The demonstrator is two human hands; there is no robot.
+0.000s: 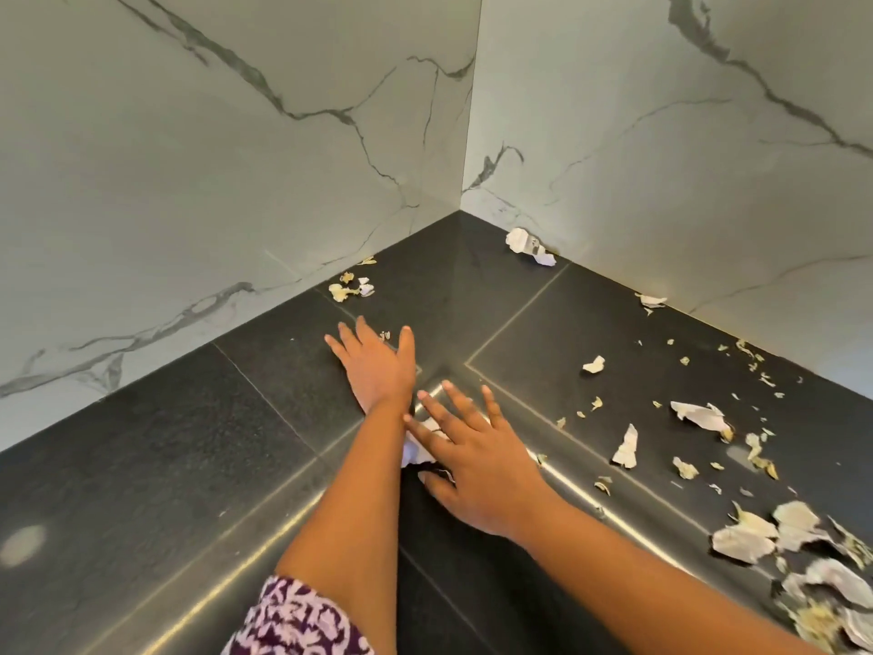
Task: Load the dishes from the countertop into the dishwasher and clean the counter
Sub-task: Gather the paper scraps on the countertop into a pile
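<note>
Our left hand (375, 366) lies flat and open on the counter (165, 446); our right hand (472, 453), fingers spread, presses paper (415, 449), with the scraps (352, 286) just beyond the left

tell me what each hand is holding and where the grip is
Neither holds anything. The left hand lies flat, fingers straight, on the counter; the right hand presses open-fingered on white paper scraps.

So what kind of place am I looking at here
Probably a kitchen corner: a dark stone countertop meets marble-look wall panels, with torn paper scraps scattered about. Both hands, left and right, reach across it.
</note>
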